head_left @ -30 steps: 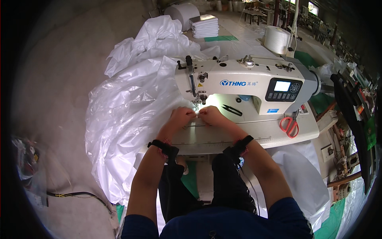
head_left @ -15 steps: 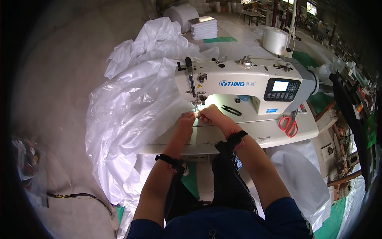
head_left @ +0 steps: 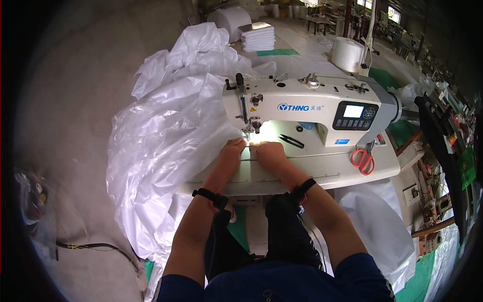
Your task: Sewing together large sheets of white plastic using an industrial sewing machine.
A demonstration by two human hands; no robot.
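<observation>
A white sewing machine [head_left: 307, 103] with a lit screen stands on its pale table. Under its lit needle and presser foot [head_left: 247, 132], both my hands are close together. My left hand [head_left: 233, 151] is closed at the edge of a large, crumpled, translucent white plastic sheet [head_left: 163, 133]. Just right of the needle, my right hand [head_left: 270, 154] has its fingers curled in; whatever they grip is hidden by glare and by the hand itself. Black thread snips [head_left: 292, 141] lie on the machine bed beyond my right hand.
Red-handled scissors [head_left: 362, 160] lie near the table's right end. A thread cone [head_left: 347, 54] stands behind the machine. Further back are a folded white stack [head_left: 257, 37] and a large white roll [head_left: 229, 23]. More white sheeting [head_left: 377, 216] hangs below the table at right.
My right hand has shifted slightly right and nearer to me, with its knuckles turned up. My left hand has moved slightly left. A small gap now shows between them.
</observation>
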